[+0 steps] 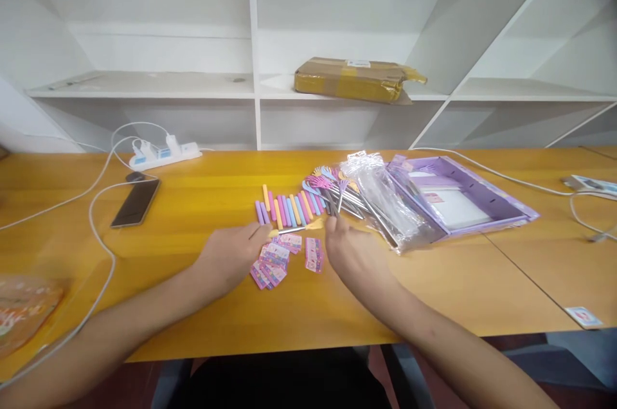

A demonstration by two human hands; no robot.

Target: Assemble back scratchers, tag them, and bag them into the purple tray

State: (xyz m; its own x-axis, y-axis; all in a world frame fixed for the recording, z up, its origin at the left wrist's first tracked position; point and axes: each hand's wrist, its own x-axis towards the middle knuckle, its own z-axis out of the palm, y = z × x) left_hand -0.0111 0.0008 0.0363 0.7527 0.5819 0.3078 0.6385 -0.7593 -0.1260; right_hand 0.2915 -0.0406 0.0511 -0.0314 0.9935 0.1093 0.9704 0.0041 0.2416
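My left hand (241,254) is closed on the yellow handle end of a back scratcher (292,229). Its short metal rod lies crosswise, with the yellow hand-shaped head toward my right hand (354,251). The fingers of my right hand are pinched together at the near end of some metal rods; what they grip is hidden. Beyond it lies a pile of back scratchers (332,184) with pink, blue, yellow and purple heads. Coloured handle sleeves (289,208) lie in a row behind my left hand. Small printed cards (274,258) are spread between my forearms, one small group (313,254) apart.
Clear plastic bags (385,197) lie beside a purple open box (463,197) on the right. At left are a phone (136,203), a power strip (166,155) and loose white cables. A taped cardboard parcel (354,79) rests on the shelf. An orange package (26,312) lies at the left edge.
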